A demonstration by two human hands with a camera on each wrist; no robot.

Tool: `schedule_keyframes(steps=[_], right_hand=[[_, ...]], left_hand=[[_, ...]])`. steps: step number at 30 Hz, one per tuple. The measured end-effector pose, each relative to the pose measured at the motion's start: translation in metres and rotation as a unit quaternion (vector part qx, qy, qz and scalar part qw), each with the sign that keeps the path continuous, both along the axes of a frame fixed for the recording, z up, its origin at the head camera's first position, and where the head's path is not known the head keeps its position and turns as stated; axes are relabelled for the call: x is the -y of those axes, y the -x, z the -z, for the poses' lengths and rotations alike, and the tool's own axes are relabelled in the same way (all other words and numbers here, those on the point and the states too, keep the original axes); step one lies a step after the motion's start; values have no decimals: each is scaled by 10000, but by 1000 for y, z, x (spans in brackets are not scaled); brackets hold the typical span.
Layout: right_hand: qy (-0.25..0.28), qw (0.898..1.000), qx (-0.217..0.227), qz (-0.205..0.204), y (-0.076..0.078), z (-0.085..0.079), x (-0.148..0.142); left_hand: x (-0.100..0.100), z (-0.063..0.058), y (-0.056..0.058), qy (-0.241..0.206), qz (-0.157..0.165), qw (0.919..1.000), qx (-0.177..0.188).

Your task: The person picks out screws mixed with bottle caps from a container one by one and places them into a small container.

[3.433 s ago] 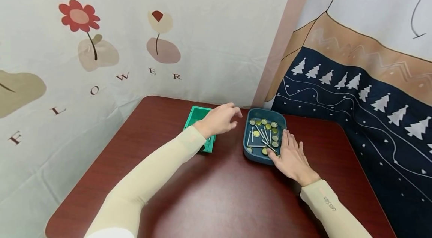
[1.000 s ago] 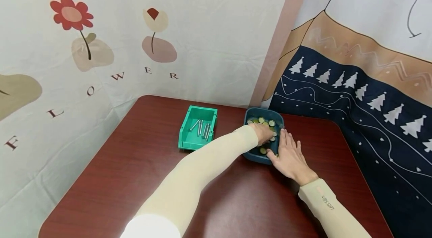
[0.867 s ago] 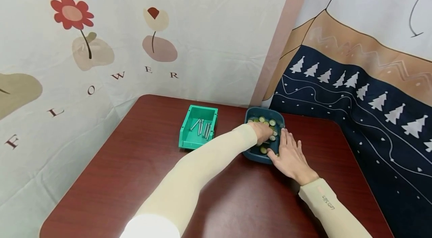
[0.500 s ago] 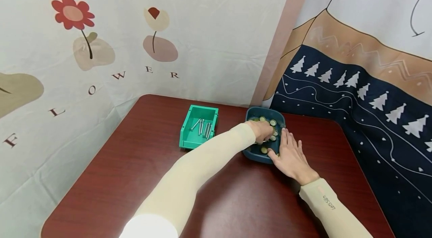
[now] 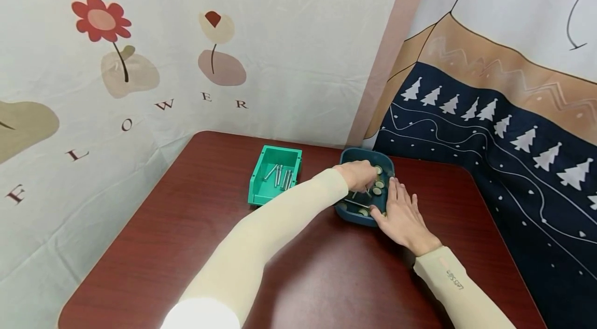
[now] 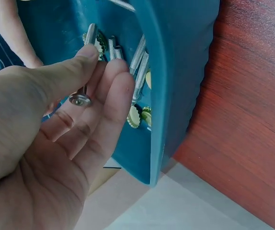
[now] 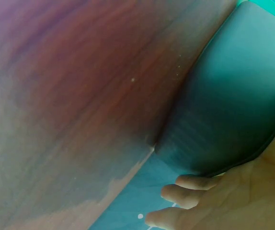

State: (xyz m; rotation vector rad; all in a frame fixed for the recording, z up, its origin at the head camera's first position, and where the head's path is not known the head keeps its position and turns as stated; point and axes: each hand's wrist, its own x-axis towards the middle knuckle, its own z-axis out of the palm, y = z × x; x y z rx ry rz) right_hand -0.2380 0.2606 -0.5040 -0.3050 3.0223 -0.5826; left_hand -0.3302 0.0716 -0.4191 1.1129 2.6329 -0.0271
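Observation:
My left hand is over the blue bin in the head view. Up close in the left wrist view, its thumb and fingers pinch a silver bolt with a round head, the threaded end pointing away from the palm. Below the fingers, more bolts and several bottle caps lie in the bin. My right hand rests against the bin's right side with fingers extended and the thumb at the rim. Part of the bin's contents is hidden by the left hand.
Left of the blue bin stands a green bin holding several silver bolts. Both are toward the far edge of the dark red table, against a printed cloth backdrop.
My left hand went from beside the green bin into the blue bin, then shifted slightly up and left, now with a bolt between its fingers. My right hand stays at the bin's side.

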Motion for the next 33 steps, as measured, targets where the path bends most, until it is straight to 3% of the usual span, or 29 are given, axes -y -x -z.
schedule_keyframes(steps=[7, 19, 25, 33], right_hand=[[-31, 10000, -38, 21, 0, -1, 1], [-70, 10000, -14, 63, -2, -2, 3], [-59, 9999, -96, 82, -4, -2, 3], [-16, 9998, -158, 79, -5, -4, 5]], left_hand=[[8, -1, 0, -260, -128, 9995, 95], [28, -4, -4, -670, -243, 9973, -160], [39, -6, -5, -961, -370, 9947, -69], [52, -10, -2, -1231, -454, 9913, -132]])
